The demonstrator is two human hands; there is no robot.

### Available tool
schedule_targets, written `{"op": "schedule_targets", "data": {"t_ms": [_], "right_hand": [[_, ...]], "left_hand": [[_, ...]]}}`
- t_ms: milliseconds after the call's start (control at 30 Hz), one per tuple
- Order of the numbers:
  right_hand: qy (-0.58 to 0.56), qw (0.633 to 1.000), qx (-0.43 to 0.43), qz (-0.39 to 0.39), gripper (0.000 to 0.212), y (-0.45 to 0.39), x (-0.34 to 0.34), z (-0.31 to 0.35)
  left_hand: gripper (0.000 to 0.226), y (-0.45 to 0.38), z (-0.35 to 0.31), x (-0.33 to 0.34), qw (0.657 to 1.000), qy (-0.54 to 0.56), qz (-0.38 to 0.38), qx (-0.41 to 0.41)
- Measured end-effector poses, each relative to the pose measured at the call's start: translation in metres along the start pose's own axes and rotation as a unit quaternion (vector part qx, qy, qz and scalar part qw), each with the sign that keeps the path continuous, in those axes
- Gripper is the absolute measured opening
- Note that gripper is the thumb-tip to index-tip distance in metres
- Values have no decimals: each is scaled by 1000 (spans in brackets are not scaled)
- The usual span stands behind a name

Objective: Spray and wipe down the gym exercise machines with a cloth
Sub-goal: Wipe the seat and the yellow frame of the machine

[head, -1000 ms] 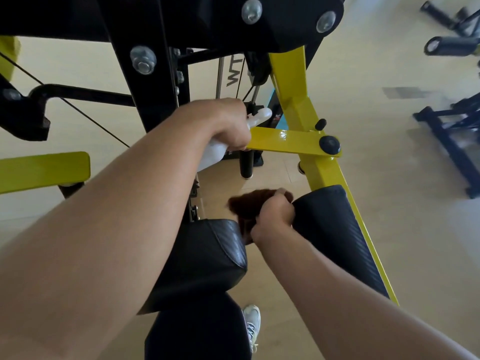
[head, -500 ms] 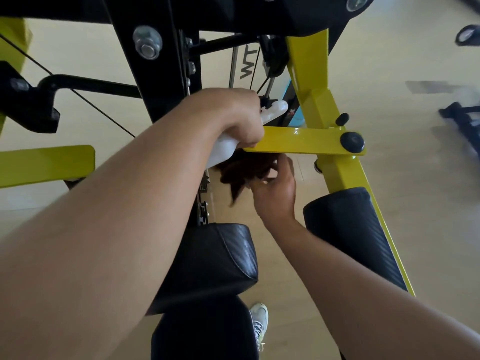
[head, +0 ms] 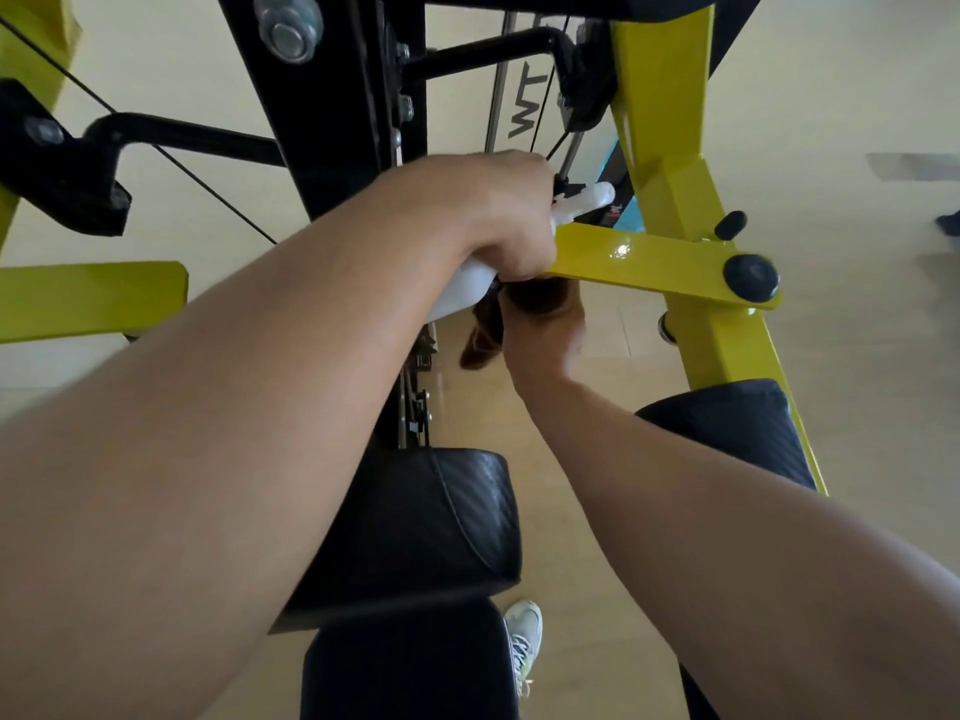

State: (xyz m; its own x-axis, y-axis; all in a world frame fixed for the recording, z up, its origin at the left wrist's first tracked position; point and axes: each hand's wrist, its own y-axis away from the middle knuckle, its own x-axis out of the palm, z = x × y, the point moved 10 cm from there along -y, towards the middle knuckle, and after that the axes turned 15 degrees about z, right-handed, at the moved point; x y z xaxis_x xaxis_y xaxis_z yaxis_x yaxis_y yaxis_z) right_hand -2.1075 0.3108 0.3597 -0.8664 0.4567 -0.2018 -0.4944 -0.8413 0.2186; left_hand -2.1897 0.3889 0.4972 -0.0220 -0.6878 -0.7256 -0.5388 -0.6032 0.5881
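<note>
Counts: two hands, one spray bottle, one cloth, two black pads fully seen plus a third black cushion at the 6 o'clock edge, one white shoe.

Left hand [head: 498, 220], at centre frame, fingers curled tight around the white spray bottle [head: 582, 200]; nozzle points toward 3 o'clock, just above the yellow crossbar [head: 644, 262]. Bottle body shows again below the fist, toward 8 o'clock.

Right hand [head: 545, 330], just below the left at 5 o'clock of it, grips the brown cloth [head: 483, 340] up against the underside of the yellow crossbar. Part of the cloth hangs free at the hand's 9 o'clock side. Fingers mostly hidden by the bar and the other fist.

Machine: black upright post [head: 332, 96] at 12 o'clock with a large bolt [head: 288, 28]; yellow slanted beam [head: 670, 163] running from 1 o'clock down to 4 o'clock, crossed by the bar, black cap [head: 750, 278] at the joint. Second yellow arm [head: 88, 298] at 9 o'clock. Centre pad [head: 431, 527] at 6 o'clock; roller pad [head: 737, 423] at 4 o'clock, against the beam.

Surface: pale, glossy floor [head: 857, 356], bright glare; wooden tone under the arms. Shoe [head: 524, 641] at 6 o'clock beside the lower cushion.

Room: bare floor opens at 3 o'clock; a narrow gap lies between the two pads, holding the right forearm.
</note>
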Motion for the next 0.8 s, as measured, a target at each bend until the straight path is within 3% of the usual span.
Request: {"op": "schedule_targets", "data": {"t_ms": [100,233,433,533,667,800], "right_hand": [[-36,999,15,33,24,-4,2,-11],[-31,999,25,-16,27,0,5,-11],[-105,990,-79,-42,18,-4,3,29],[-42,998,-34,-28,36,-9,1,6],[-3,1000,24,-18,26,-10,1,-26],[-22,999,16,-27,28,-12,7,-34]], "left_hand": [[29,-3,1,3,1000,6,-6,-4],[42,-1,-1,0,999,-20,-30,-27],[41,1,2,-6,997,-14,-59,-37],[38,1,2,-4,998,-10,-53,-37],[28,1,3,-4,998,-5,-58,-32],[34,3,4,-4,998,-3,-55,-37]]}}
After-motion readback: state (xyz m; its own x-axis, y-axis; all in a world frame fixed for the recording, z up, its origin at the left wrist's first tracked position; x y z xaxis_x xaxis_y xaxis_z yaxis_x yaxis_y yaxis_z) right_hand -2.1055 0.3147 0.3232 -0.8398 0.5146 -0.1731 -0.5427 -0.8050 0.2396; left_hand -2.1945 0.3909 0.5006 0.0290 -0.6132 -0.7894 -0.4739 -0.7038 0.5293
